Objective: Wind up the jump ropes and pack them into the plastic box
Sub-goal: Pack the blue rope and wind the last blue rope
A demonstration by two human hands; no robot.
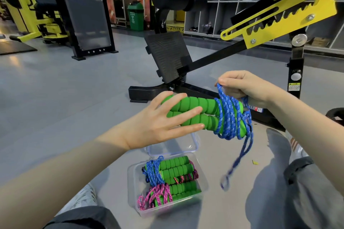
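Steadying the paired green handles [195, 104] under flat, spread fingers, the left hand [154, 126] lets the right hand [242, 87] keep its grip pinched on the blue rope [228, 115] for winding, plastic box [202, 176] waiting at six o'clock.

A jump rope's two ribbed green foam handles [193, 115] lie side by side, level, above the box. The left hand [158, 126] rests straight fingers on their left ends. The blue cord [230, 117], flecked white, is wound round their right ends. The right hand [243, 87] pinches it on top, and a blurred loop [240, 156] hangs below. The clear plastic box [203, 182] sits on the floor with its lid [188, 146] open behind, holding wound green-handled ropes, one with blue line [152, 171], others with pink line [160, 194].
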